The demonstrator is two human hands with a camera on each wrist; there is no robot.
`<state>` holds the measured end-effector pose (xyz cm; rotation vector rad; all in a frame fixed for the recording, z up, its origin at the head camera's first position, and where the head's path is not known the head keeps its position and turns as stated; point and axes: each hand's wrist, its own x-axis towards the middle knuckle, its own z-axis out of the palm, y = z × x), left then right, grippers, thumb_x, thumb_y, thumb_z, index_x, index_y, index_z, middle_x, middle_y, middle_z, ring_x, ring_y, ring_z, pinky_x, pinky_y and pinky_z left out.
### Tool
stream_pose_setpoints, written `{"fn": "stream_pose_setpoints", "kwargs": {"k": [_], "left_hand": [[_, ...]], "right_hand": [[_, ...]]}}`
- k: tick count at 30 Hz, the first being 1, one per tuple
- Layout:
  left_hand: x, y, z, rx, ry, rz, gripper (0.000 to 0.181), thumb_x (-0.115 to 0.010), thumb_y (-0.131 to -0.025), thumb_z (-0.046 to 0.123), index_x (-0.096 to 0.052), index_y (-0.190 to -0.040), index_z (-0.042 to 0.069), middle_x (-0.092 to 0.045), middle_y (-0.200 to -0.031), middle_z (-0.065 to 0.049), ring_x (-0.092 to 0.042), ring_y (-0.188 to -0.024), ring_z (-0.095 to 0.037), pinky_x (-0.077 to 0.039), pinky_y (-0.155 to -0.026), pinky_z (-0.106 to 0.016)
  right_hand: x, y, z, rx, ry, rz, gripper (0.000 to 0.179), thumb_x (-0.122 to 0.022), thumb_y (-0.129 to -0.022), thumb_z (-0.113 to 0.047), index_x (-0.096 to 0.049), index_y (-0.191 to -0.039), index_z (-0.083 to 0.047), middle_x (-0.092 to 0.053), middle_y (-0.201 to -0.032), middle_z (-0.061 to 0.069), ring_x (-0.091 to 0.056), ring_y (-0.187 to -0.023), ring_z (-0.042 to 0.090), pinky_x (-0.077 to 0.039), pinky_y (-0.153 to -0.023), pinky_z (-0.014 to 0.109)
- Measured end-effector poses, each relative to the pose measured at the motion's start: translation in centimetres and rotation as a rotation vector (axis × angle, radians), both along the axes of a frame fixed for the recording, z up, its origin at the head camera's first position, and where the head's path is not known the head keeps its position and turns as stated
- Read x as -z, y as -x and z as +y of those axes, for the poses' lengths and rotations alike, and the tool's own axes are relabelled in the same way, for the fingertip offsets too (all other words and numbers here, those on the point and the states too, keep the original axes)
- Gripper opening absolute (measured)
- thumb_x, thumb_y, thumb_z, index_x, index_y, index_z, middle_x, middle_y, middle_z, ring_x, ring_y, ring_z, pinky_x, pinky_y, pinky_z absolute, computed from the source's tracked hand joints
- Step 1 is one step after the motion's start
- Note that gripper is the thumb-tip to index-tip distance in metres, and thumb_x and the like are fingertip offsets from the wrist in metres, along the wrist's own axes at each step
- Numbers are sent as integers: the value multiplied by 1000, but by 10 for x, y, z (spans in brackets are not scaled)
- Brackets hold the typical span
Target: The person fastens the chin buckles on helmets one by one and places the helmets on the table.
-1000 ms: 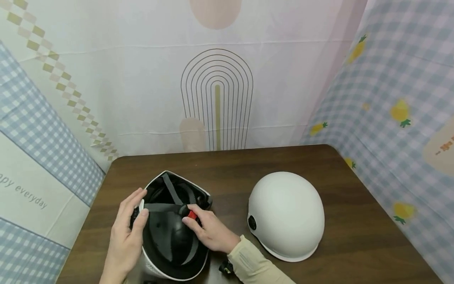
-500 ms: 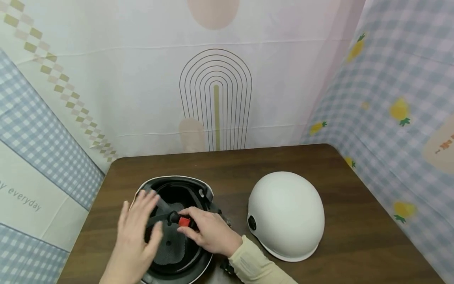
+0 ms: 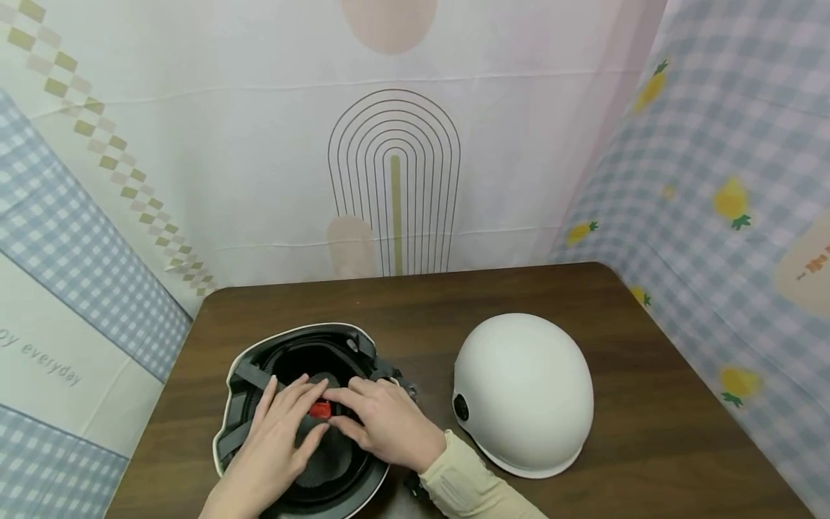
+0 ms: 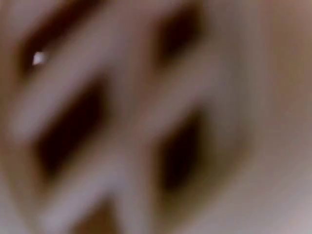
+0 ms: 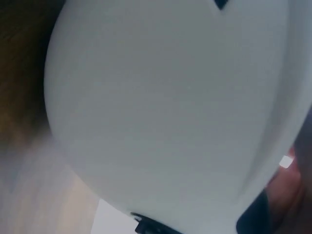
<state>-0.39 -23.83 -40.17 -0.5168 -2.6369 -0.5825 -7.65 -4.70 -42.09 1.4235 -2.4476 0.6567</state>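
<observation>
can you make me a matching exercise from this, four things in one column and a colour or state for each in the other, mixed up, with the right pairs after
1. buckle
2. helmet at picture left
3. helmet at picture right
4. table

A. hollow side up
B. brown
C. red
D. dome up

Pairs: 1-C, 2-A, 3-D, 4-B

The black-lined helmet (image 3: 318,355) has turned, and the left hand (image 3: 277,437) has moved beside the red buckle (image 3: 320,410).
</observation>
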Motion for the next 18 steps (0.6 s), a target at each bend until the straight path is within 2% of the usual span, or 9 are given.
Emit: {"fn": "stream_pose_setpoints", "kwargs": {"k": [3, 9, 12, 15, 18], "left_hand": [[3, 6, 1, -4, 22, 47, 53, -82, -78, 12, -63, -126, 2, -64, -110, -7, -58, -107, -25, -18, -113, -52], [7, 14, 3, 4, 28, 112, 39, -81, -76, 11, -68, -111, -3, -61, -90, -2, -58, -89, -20, -27, -107, -54], [9, 17, 2, 25, 9, 142, 34, -82, -74, 10, -69, -103, -2, -60, -87, -2, -58, -85, -19, -29, -105, -53], [11, 20, 2, 54, -26, 138, 32, -82, -73, 9, -68, -101, 2, -60, -86, 1, -57, -84, -16, -29, -106, -50], [11, 21, 1, 83, -78, 103, 30, -80, -75, 5, -68, -103, 5, -60, -86, 6, -57, -85, -12, -24, -110, -45]], "right_hand": [[-2, 0, 1, 23, -18, 22, 36, -62, -97, -32, -62, -131, -19, -54, -86, -8, -36, -55, -1, -34, -53, 13], [-4, 1, 1, 89, -10, 9, 32, -59, -97, -36, -61, -124, -18, -63, -98, -7, -54, -63, 2, -45, -56, 16], [-6, 1, 2, 124, -22, 29, 29, -61, -96, -36, -64, -120, -21, -60, -90, -9, -50, -58, 0, -40, -49, 14], [-8, 1, 3, 156, -33, 45, 26, -64, -94, -35, -66, -117, -23, -54, -81, -10, -41, -52, -2, -31, -43, 13], [-11, 0, 4, 168, -33, 43, 26, -66, -93, -34, -67, -117, -25, -50, -77, -10, -36, -50, -2, -27, -41, 13]]}}
